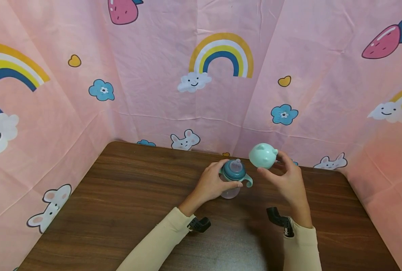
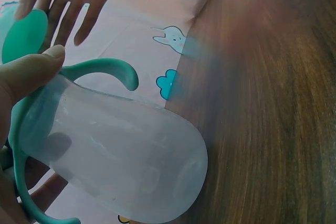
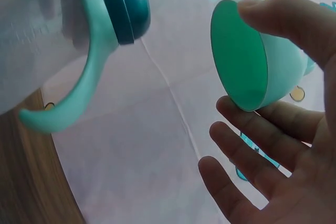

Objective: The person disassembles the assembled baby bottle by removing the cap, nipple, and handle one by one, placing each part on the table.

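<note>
My left hand [image 1: 215, 180] grips a baby bottle [image 1: 230, 193] around its collar, thumb in front. The bottle has a clear body, a dark teal ring, a translucent teat [image 1: 236, 165] that is uncovered, and two mint handles [image 3: 86, 93]. Up and to the right, my right hand [image 1: 288, 180] pinches a mint-green bottle cap [image 1: 263, 156] between thumb and fingers. Small bumps stick out of the cap's rounded top. In the right wrist view its hollow open side [image 3: 239, 56] faces the bottle, with a gap between them; the other fingers are spread below it.
Below the hands lies a brown wood-grain table [image 1: 136, 195]. Pink cloth [image 1: 153, 75] printed with rainbows, rabbits and strawberries hangs along its back and sides. Black wrist mounts [image 1: 199, 224] sit at both sleeve cuffs.
</note>
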`<move>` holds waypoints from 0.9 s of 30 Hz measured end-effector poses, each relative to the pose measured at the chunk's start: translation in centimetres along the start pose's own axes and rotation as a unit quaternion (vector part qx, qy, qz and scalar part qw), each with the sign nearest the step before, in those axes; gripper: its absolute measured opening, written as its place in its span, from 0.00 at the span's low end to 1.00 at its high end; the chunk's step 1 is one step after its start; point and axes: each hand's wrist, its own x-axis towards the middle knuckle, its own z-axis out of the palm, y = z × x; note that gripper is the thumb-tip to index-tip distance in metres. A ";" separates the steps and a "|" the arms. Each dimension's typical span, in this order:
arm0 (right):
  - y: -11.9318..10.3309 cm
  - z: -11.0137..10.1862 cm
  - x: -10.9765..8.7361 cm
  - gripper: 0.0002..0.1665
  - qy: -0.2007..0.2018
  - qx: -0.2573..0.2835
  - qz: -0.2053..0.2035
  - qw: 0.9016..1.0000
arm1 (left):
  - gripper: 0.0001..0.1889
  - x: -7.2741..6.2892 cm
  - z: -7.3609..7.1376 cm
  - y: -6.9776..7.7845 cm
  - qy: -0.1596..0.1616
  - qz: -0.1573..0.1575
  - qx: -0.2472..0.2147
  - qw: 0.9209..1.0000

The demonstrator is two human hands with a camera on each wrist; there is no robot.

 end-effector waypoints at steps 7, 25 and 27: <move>0.6 -0.7 -0.1 0.40 0.012 -0.003 0.027 1.000 | 0.48 0.0 0.0 0.0 0.001 0.002 -0.008 1.000; 2.2 -2.9 -0.5 0.41 0.040 -0.037 0.069 0.996 | 0.49 0.0 0.0 0.0 0.003 -0.008 -0.003 1.000; 2.4 -3.0 -0.5 0.41 0.042 -0.039 0.071 0.996 | 0.49 0.0 0.0 0.0 0.003 -0.010 -0.004 1.000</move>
